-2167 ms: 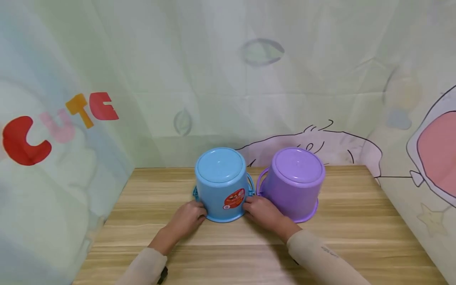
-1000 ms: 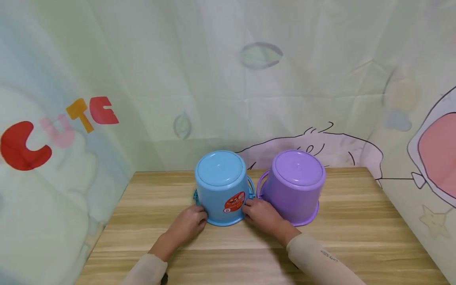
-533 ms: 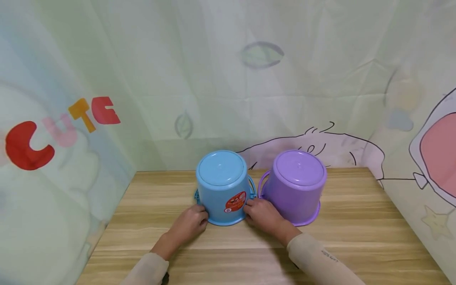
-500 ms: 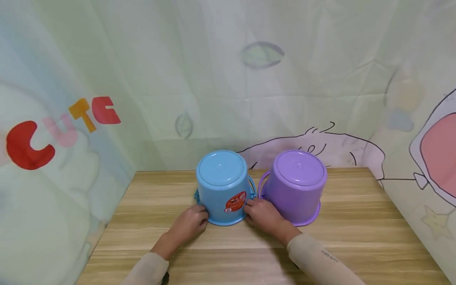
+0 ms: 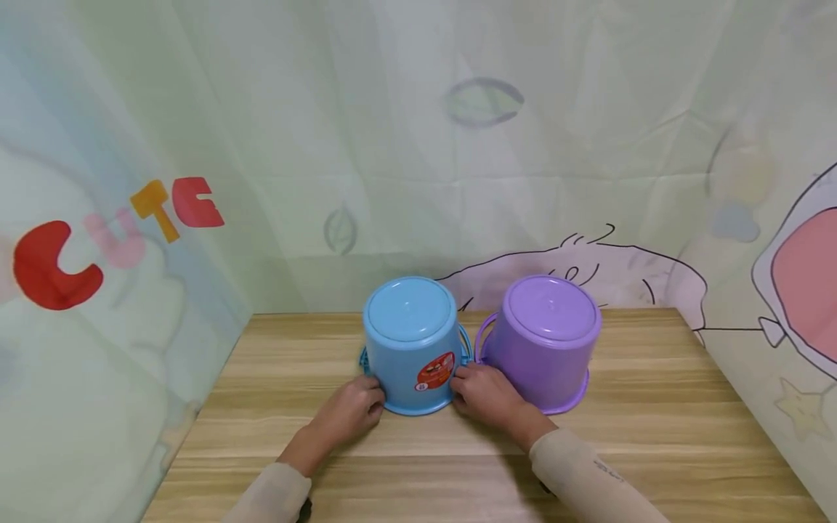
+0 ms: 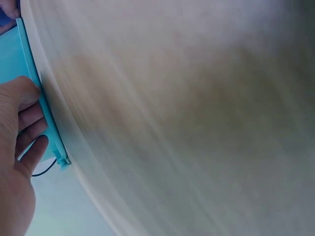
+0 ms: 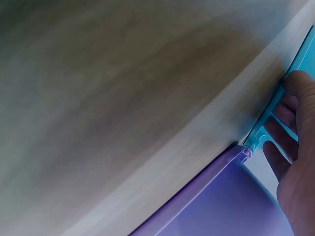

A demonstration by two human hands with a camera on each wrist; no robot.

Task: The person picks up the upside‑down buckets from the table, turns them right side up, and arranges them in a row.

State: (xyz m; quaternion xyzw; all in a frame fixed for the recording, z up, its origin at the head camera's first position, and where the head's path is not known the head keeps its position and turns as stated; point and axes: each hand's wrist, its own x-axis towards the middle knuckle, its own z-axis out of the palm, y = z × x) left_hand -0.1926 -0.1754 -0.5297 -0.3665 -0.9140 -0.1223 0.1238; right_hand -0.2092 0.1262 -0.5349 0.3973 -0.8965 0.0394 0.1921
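Observation:
A light blue bucket [image 5: 412, 312] stands upside down on the wooden table, a red label on its front. My left hand [image 5: 349, 408] grips its lower rim on the left; my right hand [image 5: 487, 394] grips the rim on the right. In the left wrist view, the thumb of the left hand [image 6: 17, 115] lies along the rim of the blue bucket [image 6: 10, 59], the other fingers bent against its side. The right wrist view has the right hand [image 7: 299, 123] in a like hold. Close by on the right, a purple bucket [image 5: 552, 312] also stands upside down.
The wooden table [image 5: 418, 479] reaches forward to a pale printed curtain [image 5: 392, 145] behind the buckets. More printed cloth hangs along the left and right sides. The purple bucket's handle [image 5: 482, 338] sits right beside the blue bucket's handle [image 5: 466, 341].
Over the whole span the camera view shifts slightly, so the buckets sit a little lower and farther right in the picture. Both hands keep their hold at the blue bucket's rim.

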